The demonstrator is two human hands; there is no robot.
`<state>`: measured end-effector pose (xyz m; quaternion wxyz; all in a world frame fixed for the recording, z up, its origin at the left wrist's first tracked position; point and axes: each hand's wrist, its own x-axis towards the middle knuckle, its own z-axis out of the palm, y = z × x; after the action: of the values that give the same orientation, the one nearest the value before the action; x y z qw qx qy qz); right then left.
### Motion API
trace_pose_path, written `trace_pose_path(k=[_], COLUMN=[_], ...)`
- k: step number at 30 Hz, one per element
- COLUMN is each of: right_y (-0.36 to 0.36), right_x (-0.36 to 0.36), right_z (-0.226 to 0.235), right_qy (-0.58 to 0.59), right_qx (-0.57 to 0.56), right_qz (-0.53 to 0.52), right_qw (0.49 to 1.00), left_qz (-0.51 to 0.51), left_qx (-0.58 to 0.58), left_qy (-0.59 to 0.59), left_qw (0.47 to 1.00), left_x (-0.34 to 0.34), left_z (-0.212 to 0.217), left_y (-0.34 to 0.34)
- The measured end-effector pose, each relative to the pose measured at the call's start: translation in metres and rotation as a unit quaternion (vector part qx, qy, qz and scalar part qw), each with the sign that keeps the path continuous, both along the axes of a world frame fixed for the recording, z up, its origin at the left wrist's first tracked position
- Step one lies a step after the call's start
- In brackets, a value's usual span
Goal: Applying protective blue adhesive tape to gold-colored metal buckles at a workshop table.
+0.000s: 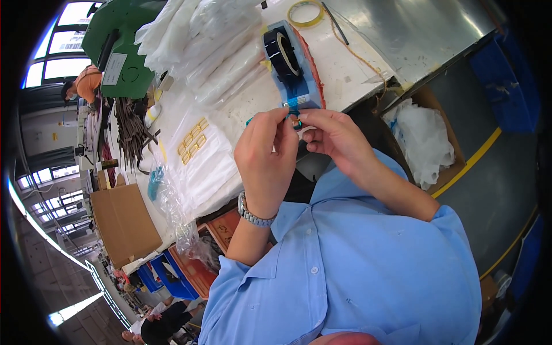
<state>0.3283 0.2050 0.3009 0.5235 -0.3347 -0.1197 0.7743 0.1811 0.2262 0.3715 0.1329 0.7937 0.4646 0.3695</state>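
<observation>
Both hands meet just in front of a blue-grey tape dispenser [313, 95] on the bench. A small gold-coloured piece with blue tape [296, 122] sits between my fingertips; its full shape is hidden. My left hand [265, 149], with a metal watch on the wrist, pinches it from the left. From the right, the thumb and index finger of my right hand [339, 141] close on the same piece. A dark roll of tape [282, 54] is mounted in the dispenser. To the left, several gold rectangular buckles [192, 141] lie in rows on white plastic sheeting [210, 164].
Clear plastic bags [201, 43] are heaped at the back. A yellowish tape roll [305, 12] lies beyond the dispenser. On the left are a green machine [123, 43], dark straps [133, 129] and a cardboard box [123, 224]. A carton with white plastic [422, 144] stands right of the bench.
</observation>
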Motion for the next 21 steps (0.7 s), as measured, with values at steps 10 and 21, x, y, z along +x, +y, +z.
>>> trace_pose_path(k=[10, 21], right_y=[-0.012, -0.026], right_x=[-0.006, 0.015], right_z=[-0.033, 0.016], right_qy=[0.051, -0.372], right_qx=[-0.051, 0.212], right_qz=[0.013, -0.042], right_qw=[0.997, 0.903], left_qz=[-0.019, -0.016], left_qx=[-0.033, -0.016], left_qy=[0.015, -0.023], left_qw=[0.999, 0.999], left_x=[0.006, -0.038], left_z=[-0.027, -0.001], left_y=[-0.012, -0.044])
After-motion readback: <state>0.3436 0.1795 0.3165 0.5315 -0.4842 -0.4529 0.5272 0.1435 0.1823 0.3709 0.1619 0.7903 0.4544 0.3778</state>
